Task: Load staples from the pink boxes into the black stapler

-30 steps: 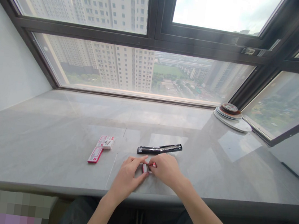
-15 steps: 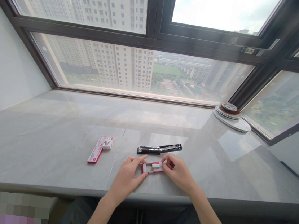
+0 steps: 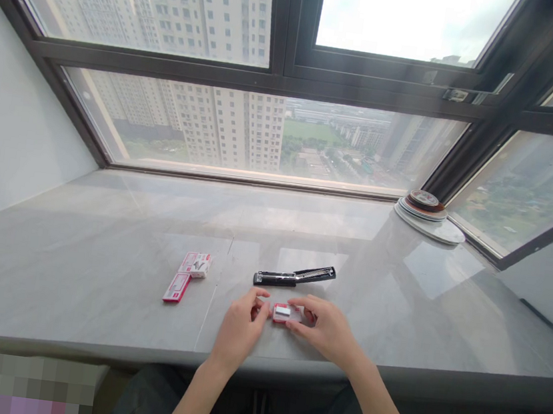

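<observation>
A small red-and-white staple box [image 3: 295, 314] lies on the sill between my hands, with a short silvery-white strip of staples [image 3: 282, 311] showing on top. My right hand [image 3: 325, 326] grips the box's right part between thumb and fingers. At the left end, my left hand [image 3: 242, 320] has its fingers curled together, the tips meeting the box edge; what exactly they pinch is partly hidden. Just beyond the hands rests a black stapler [image 3: 293, 277], unfolded with its metal inside showing.
To the left lie further red-and-white boxes [image 3: 177, 287], with a small white box [image 3: 200, 265] at their upper right. A stack of round plates or lids [image 3: 424, 212] stands in the far right corner by the window. The grey sill's front edge [image 3: 137, 353] runs close to my body.
My left hand has gone from spanning the box to a closed pinch at its left end. The right hand has shifted its grip along the box sides. The box looks shorter, more closed.
</observation>
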`<state>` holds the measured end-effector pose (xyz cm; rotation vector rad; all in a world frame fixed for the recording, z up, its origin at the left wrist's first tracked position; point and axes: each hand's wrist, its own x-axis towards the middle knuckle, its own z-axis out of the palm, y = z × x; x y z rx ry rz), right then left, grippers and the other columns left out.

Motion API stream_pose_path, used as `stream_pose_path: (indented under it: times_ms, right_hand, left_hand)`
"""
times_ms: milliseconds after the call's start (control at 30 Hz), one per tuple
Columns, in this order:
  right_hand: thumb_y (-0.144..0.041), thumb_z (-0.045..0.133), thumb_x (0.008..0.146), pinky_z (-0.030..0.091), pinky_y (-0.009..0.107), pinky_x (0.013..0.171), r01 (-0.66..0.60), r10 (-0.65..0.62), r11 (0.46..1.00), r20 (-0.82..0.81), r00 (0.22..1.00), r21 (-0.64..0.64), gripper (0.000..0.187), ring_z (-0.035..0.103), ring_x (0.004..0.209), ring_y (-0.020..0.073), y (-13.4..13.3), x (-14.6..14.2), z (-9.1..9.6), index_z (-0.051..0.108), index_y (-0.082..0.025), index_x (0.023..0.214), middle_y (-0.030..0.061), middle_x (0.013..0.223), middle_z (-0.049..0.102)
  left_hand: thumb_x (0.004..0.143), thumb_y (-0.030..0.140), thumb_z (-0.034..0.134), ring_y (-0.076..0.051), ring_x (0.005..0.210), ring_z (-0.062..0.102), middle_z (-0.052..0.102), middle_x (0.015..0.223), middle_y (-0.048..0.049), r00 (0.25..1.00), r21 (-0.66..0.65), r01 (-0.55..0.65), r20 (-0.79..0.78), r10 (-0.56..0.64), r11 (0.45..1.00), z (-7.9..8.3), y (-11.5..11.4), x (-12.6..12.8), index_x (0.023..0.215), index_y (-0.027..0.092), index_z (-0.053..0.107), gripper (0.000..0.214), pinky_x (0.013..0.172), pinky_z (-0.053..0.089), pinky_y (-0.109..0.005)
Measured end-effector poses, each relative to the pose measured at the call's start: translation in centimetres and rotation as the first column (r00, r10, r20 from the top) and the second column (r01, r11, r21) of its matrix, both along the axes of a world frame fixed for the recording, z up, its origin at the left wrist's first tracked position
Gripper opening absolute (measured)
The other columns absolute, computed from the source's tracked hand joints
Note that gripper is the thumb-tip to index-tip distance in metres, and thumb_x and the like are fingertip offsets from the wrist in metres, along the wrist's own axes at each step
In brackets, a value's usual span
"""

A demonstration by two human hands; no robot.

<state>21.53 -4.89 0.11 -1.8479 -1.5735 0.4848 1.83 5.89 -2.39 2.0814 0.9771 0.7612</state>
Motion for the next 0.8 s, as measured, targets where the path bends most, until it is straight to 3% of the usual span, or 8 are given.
stream_pose_path:
  times_ms: [133,267,367,533,800]
  right_hand:
    - [-0.053,0.069,0.091,0.036,0.027,0.063,0.003,-0.004,1.000,0.064,0.998,0.013,0.029,0.052,0.064,0.0146,0.3,-1.0,0.1,0.079,-0.034,0.111,-0.0007,0.073,0.058]
    - [-0.044,0.066,0.096,0.035,0.026,0.064,-0.057,0.054,0.997,0.069,0.996,0.042,0.019,0.052,0.064,0.0139,1.0,-1.8,-0.1,0.079,-0.034,0.105,-0.0023,0.072,0.058]
    - [-0.039,0.063,0.099,0.037,0.026,0.068,-0.056,0.049,0.994,0.070,0.996,0.097,0.019,0.055,0.069,0.0146,2.0,-1.7,0.3,0.077,-0.031,0.108,-0.0014,0.078,0.062]
    - [-0.034,0.061,0.100,0.037,0.025,0.069,-0.062,0.052,0.995,0.130,0.990,0.078,0.017,0.058,0.073,0.0147,3.9,-0.7,1.0,0.075,-0.028,0.109,-0.0008,0.082,0.063]
    - [-0.033,0.061,0.100,0.036,0.024,0.067,-0.112,0.104,0.993,0.179,0.978,0.035,0.016,0.057,0.074,0.0143,4.6,-0.4,0.9,0.074,-0.027,0.108,-0.0006,0.084,0.064]
  left_hand:
    - [0.093,0.038,0.060,-0.019,0.079,0.063,0.065,0.086,-0.0004,0.985,0.190,-0.145,-0.061,0.159,0.971,0.5,3.6,-0.4,0.121,0.026,0.064,0.030,0.076,0.045,-0.031]
    - [0.087,0.040,0.070,-0.021,0.086,0.061,0.065,0.086,-0.0017,0.979,0.243,-0.005,-0.197,0.055,0.970,1.0,5.8,0.1,0.111,0.027,0.071,0.028,0.079,0.041,-0.032]
    - [0.088,0.044,0.068,-0.021,0.084,0.061,0.065,0.082,-0.0001,0.978,0.196,0.055,-0.207,-0.014,0.979,0.8,4.7,0.2,0.108,0.029,0.072,0.025,0.079,0.038,-0.032]
    - [0.089,0.044,0.068,-0.022,0.085,0.060,0.066,0.080,0.0009,0.976,0.199,0.034,-0.216,0.010,0.979,0.2,2.2,-0.5,0.110,0.032,0.072,0.024,0.078,0.036,-0.033]
    - [0.089,0.045,0.069,-0.022,0.086,0.059,0.066,0.081,0.0009,0.972,0.186,0.038,-0.235,0.007,0.982,0.3,2.2,-0.6,0.111,0.032,0.072,0.026,0.079,0.034,-0.032]
